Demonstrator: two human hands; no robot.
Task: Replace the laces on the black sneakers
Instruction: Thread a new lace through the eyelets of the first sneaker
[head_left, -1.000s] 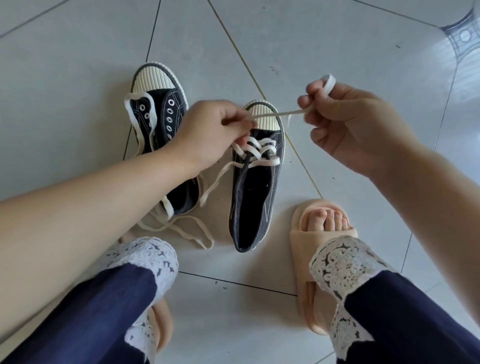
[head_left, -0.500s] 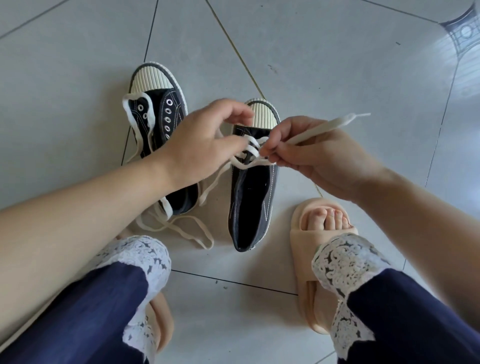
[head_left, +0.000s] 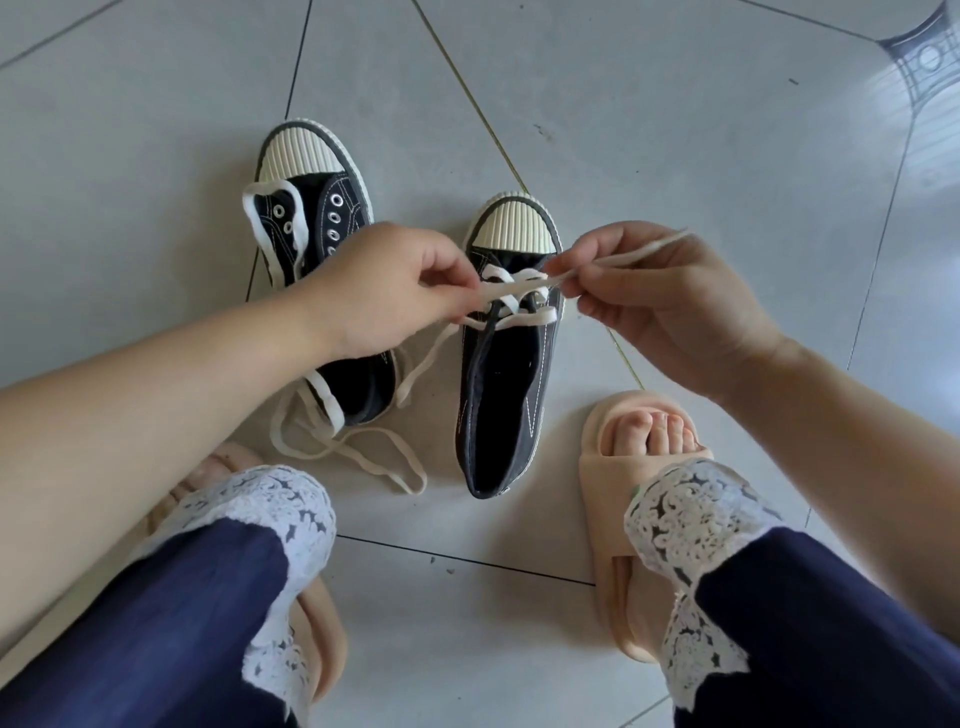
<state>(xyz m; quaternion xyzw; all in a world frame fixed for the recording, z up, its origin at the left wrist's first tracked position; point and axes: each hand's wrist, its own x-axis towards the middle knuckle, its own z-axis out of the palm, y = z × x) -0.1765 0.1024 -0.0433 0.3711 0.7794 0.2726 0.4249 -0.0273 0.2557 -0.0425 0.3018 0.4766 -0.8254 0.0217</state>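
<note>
Black canvas sneaker with ribbed cream toe cap (head_left: 511, 384) lies on the tiled floor (head_left: 675, 130), toe at 12 o'clock. Left grip (head_left: 379, 291) and right grip (head_left: 670, 301) both pinch its flat cream lace (head_left: 519, 286); best kept untwisted, tensioned evenly.

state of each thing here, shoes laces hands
left hand, pinching flat white lace
right hand, pinching the same lace
flat white lace, stretched between them
black canvas sneaker below them, laced near toe only
other black canvas sneaker, eyelets empty
second white lace, loose over that sneaker and grey tile floor
</note>
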